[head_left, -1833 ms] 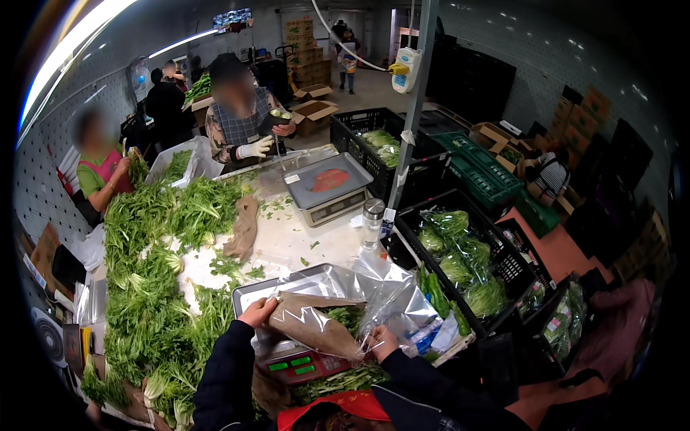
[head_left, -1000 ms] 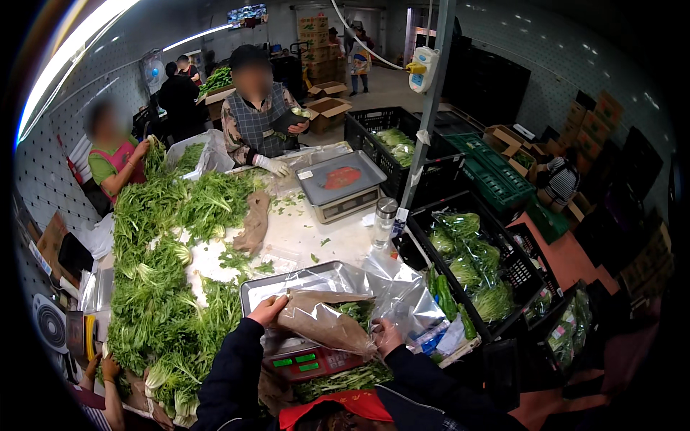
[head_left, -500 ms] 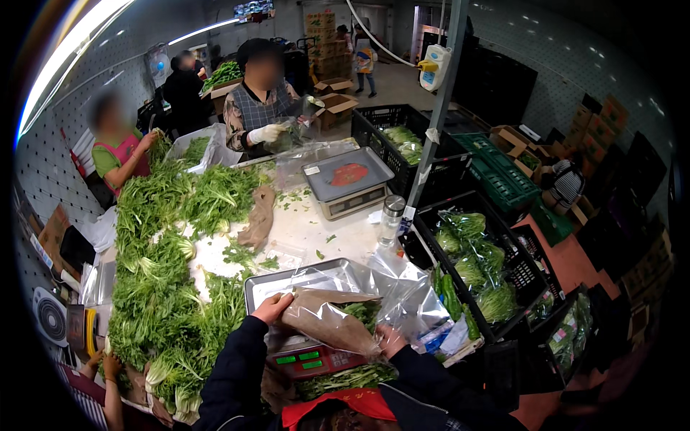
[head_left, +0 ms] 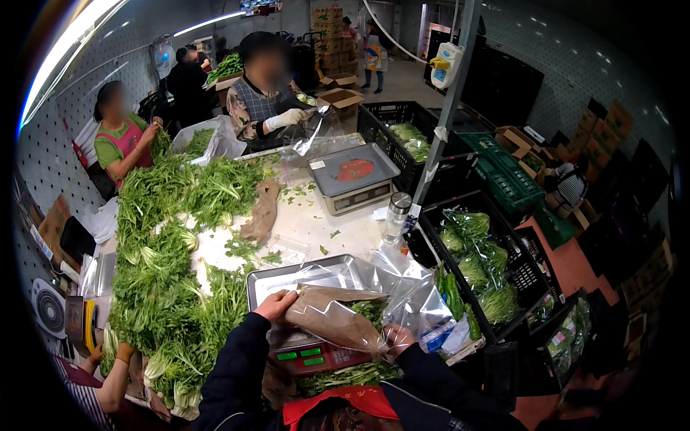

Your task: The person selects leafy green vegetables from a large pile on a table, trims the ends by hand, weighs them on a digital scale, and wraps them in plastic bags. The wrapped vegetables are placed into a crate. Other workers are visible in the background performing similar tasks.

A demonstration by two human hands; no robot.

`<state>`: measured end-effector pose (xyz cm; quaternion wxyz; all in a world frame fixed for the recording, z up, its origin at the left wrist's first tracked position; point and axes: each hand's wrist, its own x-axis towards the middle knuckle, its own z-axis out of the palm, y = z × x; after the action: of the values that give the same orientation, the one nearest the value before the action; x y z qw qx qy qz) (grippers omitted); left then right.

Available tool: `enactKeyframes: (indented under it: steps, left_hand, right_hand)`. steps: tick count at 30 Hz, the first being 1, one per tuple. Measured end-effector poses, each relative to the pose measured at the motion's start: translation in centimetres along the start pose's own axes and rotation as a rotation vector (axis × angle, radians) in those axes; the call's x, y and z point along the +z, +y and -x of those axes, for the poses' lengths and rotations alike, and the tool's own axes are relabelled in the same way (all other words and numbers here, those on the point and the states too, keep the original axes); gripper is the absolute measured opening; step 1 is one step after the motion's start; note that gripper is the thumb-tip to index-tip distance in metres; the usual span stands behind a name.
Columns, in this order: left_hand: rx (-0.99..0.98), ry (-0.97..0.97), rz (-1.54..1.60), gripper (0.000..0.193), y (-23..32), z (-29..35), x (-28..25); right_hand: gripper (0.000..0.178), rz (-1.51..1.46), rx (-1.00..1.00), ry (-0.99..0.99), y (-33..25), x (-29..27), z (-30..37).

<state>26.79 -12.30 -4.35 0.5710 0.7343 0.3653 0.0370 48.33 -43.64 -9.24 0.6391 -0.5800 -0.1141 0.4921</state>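
A bundle of leafy greens (head_left: 369, 310) lies partly wrapped in brown paper (head_left: 332, 316) above the metal tray (head_left: 253, 289) of a red scale (head_left: 329, 357). My left hand (head_left: 276, 306) is closed on the paper's upper left edge, thumb on top. At the bundle's lower right end, my right hand (head_left: 399, 338) is closed on a clear plastic bag (head_left: 418, 300), close to the paper's tip. The bag spreads over the right part of the tray and around the bundle; its plastic partly covers my right fingers. Green lit displays show on the scale's front.
Loose greens (head_left: 154, 287) heap the table's left side. Ahead stand a second scale (head_left: 353, 171) and a glass bottle (head_left: 396, 217). Black crates (head_left: 496, 251) with bagged vegetables line the right, beside a metal post (head_left: 449, 108). Co-workers (head_left: 266, 100) handle greens across the table and at left.
The view has shifted slightly. Both my hands keep their holds on the paper and bag. The co-worker opposite has moved a clear bag, and the lower-left worker's hands now lift some greens.
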Motion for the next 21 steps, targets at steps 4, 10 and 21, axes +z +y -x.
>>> enactKeyframes:
  steps: [4, 10, 21]
  left_hand:
    - [0.018, 0.004, 0.004, 0.05, -0.2, -0.3, 0.1]
    - [0.012, 0.027, -0.013, 0.054, -0.3, 0.0, 0.0]
    - [-0.025, 0.004, 0.005, 0.055, 0.1, -0.2, 0.2]
  right_hand:
    - [0.004, 0.039, -0.187, 0.087, 6.8, -2.8, -3.6]
    - [0.01, 0.651, -0.273, 0.069, 1.3, -0.1, -0.5]
    - [0.014, 0.929, -0.422, 0.135, 4.7, -2.6, -3.7]
